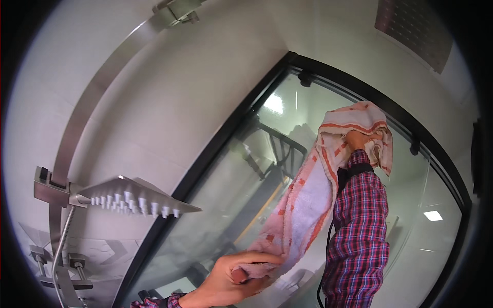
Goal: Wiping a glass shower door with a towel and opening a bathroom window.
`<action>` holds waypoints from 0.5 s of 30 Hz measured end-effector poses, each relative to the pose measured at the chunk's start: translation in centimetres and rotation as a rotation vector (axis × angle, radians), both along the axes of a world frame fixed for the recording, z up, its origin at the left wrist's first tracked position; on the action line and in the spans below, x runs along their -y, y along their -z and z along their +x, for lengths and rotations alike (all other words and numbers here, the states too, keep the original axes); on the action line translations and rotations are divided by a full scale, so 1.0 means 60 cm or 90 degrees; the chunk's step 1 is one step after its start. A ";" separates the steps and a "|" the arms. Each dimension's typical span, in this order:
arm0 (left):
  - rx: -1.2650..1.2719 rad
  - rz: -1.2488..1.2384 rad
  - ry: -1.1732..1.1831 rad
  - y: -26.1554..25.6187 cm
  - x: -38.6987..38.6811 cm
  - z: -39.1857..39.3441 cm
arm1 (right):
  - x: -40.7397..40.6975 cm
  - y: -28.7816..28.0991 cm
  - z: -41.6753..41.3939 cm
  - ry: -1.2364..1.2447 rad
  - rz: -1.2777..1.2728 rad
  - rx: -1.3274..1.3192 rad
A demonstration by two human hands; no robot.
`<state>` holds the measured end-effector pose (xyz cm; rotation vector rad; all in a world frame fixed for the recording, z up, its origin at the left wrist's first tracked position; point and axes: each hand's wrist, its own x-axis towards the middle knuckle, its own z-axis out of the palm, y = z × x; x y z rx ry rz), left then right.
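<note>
A pink and white terry towel with red-orange stripes stretches diagonally in front of a framed glass shower panel. My right hand, at the end of a raised plaid sleeve, has the towel's bunched upper end against the glass, just below the black top rail. Folds of cloth cover part of its fingers. Lower down, my left hand grips the other end, with the fabric rolled between thumb and fingers. Between both hands the towel hangs in a long twisted length.
On the left, a square shower head with pale nozzles juts from a curved metal shower column. Below it are a metal hose and valve handles. A perforated panel is at upper right. Dark rollers sit along the rail.
</note>
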<state>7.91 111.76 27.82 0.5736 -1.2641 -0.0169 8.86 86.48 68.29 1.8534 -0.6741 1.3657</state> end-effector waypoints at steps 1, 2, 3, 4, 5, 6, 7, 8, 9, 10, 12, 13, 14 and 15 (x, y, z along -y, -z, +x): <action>-0.061 0.051 0.012 0.006 -0.010 -0.003 | -0.005 0.000 0.007 -0.017 -0.006 -0.005; -0.122 0.102 0.025 0.012 -0.017 -0.006 | -0.009 -0.003 0.011 -0.031 -0.009 -0.009; -0.123 0.100 0.018 0.017 -0.015 -0.007 | -0.017 -0.002 0.019 -0.046 -0.012 -0.013; -0.114 0.067 0.001 0.023 -0.005 -0.005 | -0.024 -0.004 0.022 -0.064 -0.019 -0.019; -0.103 0.035 -0.017 0.029 0.004 -0.007 | -0.030 -0.008 0.024 -0.078 -0.029 -0.022; -0.100 0.035 -0.030 0.035 0.010 -0.007 | -0.041 -0.009 0.035 -0.100 -0.036 -0.026; -0.095 0.003 -0.073 0.040 0.015 -0.008 | -0.051 -0.011 0.042 -0.125 -0.044 -0.028; -0.089 -0.031 -0.116 0.045 0.019 -0.011 | -0.061 -0.012 0.045 -0.146 -0.056 -0.032; -0.090 -0.030 -0.122 0.049 0.024 -0.028 | -0.057 -0.008 0.048 -0.155 -0.055 -0.046; -0.156 0.020 -0.099 0.054 0.026 -0.049 | -0.058 -0.010 0.050 -0.173 -0.063 -0.050; -0.178 -0.045 -0.057 0.065 0.048 -0.073 | -0.061 -0.005 0.055 -0.206 -0.073 -0.055; -0.177 -0.044 -0.064 0.073 0.056 -0.081 | -0.064 -0.004 0.054 -0.224 -0.080 -0.062; -0.203 -0.048 -0.054 0.079 0.064 -0.087 | -0.068 -0.006 0.052 -0.245 -0.090 -0.064; -0.222 -0.058 -0.045 0.076 0.073 -0.086 | -0.073 -0.007 0.054 -0.258 -0.104 -0.062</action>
